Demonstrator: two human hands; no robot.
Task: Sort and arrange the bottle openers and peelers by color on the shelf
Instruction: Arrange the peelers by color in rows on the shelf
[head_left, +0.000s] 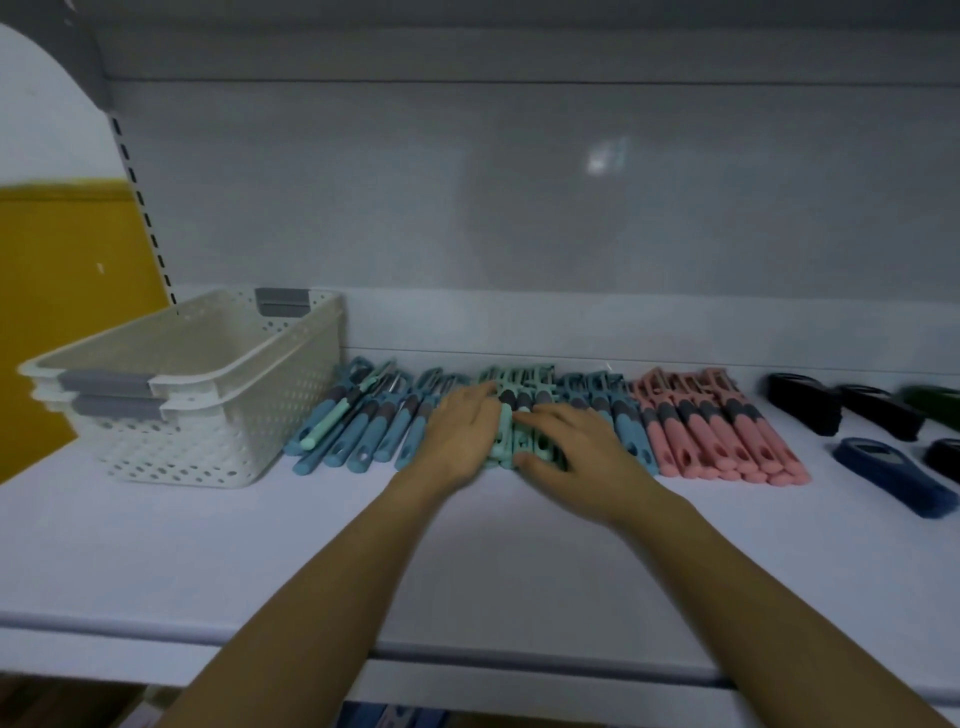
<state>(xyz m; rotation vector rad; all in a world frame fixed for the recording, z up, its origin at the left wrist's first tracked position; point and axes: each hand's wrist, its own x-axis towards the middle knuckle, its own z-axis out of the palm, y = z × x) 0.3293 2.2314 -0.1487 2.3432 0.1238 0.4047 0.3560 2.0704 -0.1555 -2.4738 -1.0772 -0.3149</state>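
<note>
Mint peelers, mid-row near the shelf's back edge, handles pointing to the front edge. The left hand, fingers straight, presses the pile's left flank. The right hand lies spread over its top, thumb at the handle ends. Neither is clamped, apparently squaring the pile into one colour block. Blue peelers flank it, then pink peelers and dark openers rightward. Baskets stand at the left end.

The left hand and right hand cover most of the mint-green peelers. A dark green item is cut off by the right edge, too blurred to identify.
</note>
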